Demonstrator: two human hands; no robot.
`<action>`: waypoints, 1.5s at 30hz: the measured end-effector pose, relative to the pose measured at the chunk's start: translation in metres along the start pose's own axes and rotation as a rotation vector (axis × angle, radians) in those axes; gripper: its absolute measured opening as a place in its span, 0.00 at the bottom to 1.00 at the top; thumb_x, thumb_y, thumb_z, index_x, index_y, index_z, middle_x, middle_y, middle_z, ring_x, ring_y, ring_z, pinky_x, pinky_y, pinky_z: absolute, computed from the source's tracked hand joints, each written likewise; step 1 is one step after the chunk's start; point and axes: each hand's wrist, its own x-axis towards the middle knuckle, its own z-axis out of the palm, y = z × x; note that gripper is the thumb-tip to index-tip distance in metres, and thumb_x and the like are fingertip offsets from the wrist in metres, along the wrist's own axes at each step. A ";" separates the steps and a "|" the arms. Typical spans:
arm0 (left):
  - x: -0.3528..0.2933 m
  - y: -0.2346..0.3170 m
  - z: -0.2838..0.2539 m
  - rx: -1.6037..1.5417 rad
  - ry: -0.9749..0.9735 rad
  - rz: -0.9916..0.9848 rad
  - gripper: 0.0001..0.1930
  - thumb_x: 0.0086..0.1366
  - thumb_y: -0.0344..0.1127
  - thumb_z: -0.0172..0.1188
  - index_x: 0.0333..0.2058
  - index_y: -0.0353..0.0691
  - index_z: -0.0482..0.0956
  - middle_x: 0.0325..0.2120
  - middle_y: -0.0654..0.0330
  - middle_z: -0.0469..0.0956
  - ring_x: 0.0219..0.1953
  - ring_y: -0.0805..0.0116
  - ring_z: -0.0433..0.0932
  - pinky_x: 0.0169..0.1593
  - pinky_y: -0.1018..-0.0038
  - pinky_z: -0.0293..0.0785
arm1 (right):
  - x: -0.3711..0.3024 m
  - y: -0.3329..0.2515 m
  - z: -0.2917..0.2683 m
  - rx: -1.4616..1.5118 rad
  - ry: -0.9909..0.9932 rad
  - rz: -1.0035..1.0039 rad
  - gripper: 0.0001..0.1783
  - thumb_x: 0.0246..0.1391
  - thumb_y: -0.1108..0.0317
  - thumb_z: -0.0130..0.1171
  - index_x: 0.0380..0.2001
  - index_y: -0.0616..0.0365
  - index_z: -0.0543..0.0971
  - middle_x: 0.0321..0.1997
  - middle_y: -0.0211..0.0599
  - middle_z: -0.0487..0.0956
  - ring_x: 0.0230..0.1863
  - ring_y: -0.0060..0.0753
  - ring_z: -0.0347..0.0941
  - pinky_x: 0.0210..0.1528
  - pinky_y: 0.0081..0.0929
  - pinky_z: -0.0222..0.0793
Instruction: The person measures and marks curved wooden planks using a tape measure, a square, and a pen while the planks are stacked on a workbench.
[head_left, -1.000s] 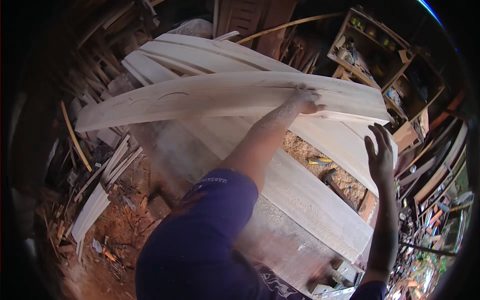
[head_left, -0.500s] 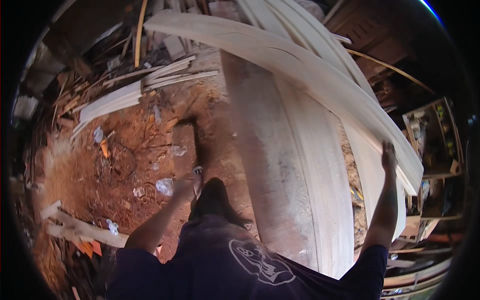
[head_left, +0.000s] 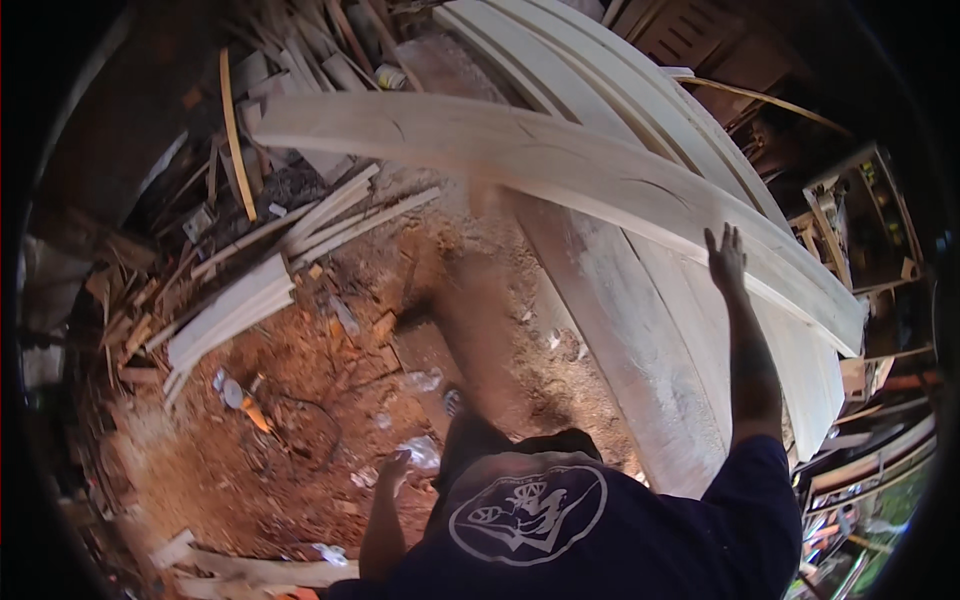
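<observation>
The long plank (head_left: 560, 155) lies ahead across other boards (head_left: 695, 320), slanting from far left to near right. The right hand (head_left: 727, 258), nearer, rests open-fingered against its near edge; the left hand (head_left: 393, 470) hangs loose, empty, well apart.

From afar I see a long, pale wooden plank (head_left: 560, 150), thick-edged, with dark curved marks on its broad face. It lies slantwise across other boards (head_left: 690, 310), its left end jutting out beyond them.
</observation>
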 end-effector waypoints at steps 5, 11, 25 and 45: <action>-0.011 0.121 -0.103 -0.124 0.149 0.322 0.25 0.73 0.54 0.58 0.57 0.41 0.76 0.49 0.54 0.84 0.46 0.58 0.84 0.46 0.61 0.79 | 0.011 -0.085 0.022 -0.090 -0.190 0.115 0.51 0.65 0.27 0.40 0.74 0.59 0.60 0.80 0.59 0.52 0.80 0.66 0.42 0.78 0.59 0.40; 0.021 0.161 -0.176 -0.267 0.276 0.112 0.29 0.71 0.56 0.59 0.58 0.38 0.76 0.49 0.51 0.83 0.45 0.58 0.84 0.47 0.62 0.80 | 0.014 -0.098 0.051 -0.200 -0.157 0.239 0.58 0.63 0.22 0.37 0.75 0.66 0.55 0.83 0.53 0.45 0.83 0.58 0.35 0.81 0.52 0.32; 0.151 0.363 -0.314 -0.102 0.063 0.206 0.20 0.71 0.49 0.59 0.50 0.39 0.82 0.36 0.58 0.83 0.36 0.69 0.82 0.37 0.71 0.77 | 0.027 -0.064 0.065 -0.191 -0.273 0.356 0.54 0.63 0.21 0.36 0.79 0.47 0.47 0.84 0.43 0.41 0.84 0.50 0.35 0.78 0.66 0.32; 0.430 0.798 -0.715 -0.447 0.272 0.323 0.41 0.69 0.72 0.51 0.63 0.41 0.71 0.57 0.55 0.78 0.56 0.57 0.77 0.56 0.60 0.72 | -0.094 -0.758 0.264 1.851 -0.290 1.600 0.29 0.72 0.39 0.41 0.49 0.52 0.79 0.49 0.35 0.79 0.51 0.39 0.74 0.52 0.42 0.71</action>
